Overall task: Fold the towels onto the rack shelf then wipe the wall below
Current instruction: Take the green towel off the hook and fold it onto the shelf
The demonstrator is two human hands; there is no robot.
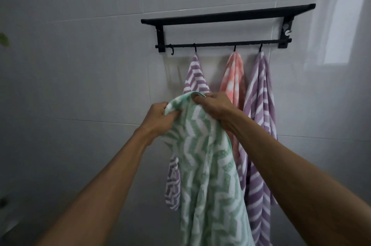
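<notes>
With both hands pinching its top edge — left hand (pixel 160 114), right hand (pixel 214 105) — the green towel (pixel 204 165) hangs straight, ready for folding onto the rack shelf (pixel 226 14).

I face a wall of large pale grey glossy tiles (pixel 80 65); a window's reflection (pixel 349 26) glows at the upper right, a green leaf (pixel 4 39) at the left edge.

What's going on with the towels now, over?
Both hands, left hand and right hand, grip green towel. Three towels hang on hooks. Rack shelf bare underneath view. Nothing blocking.
</notes>
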